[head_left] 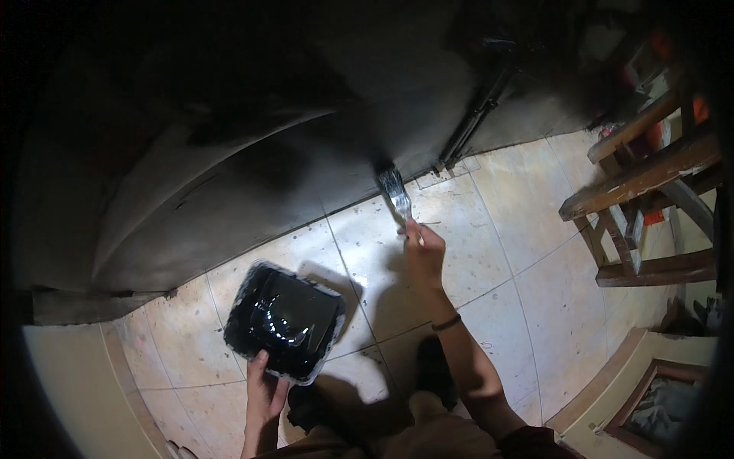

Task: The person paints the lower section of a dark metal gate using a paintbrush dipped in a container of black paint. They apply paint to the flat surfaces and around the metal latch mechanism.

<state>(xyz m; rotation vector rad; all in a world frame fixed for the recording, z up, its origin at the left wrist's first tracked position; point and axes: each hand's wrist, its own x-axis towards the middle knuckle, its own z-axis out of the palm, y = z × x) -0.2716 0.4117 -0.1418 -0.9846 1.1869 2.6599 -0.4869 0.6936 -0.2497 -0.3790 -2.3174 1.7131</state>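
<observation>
My right hand [425,249] is closed round the handle of a paintbrush [395,188]. The brush's dark bristles meet the lower part of a black-coated wall [306,176], just above the floor line. At the lower left, my left hand [265,390] grips the near edge of a square paint tray [334,306], its thumb over the rim. Glossy black paint [287,317] lies in the tray and reflects the light. The tray's pale rim is smeared with black. My left fingers under the tray are mostly hidden.
Pale floor tiles [489,329] carry dark specks. A wooden trestle-like frame [642,191] stands at the right. Thin dark pipes [478,118] run down the wall right of the brush. A framed opening [657,405] holds grey cloth at the lower right.
</observation>
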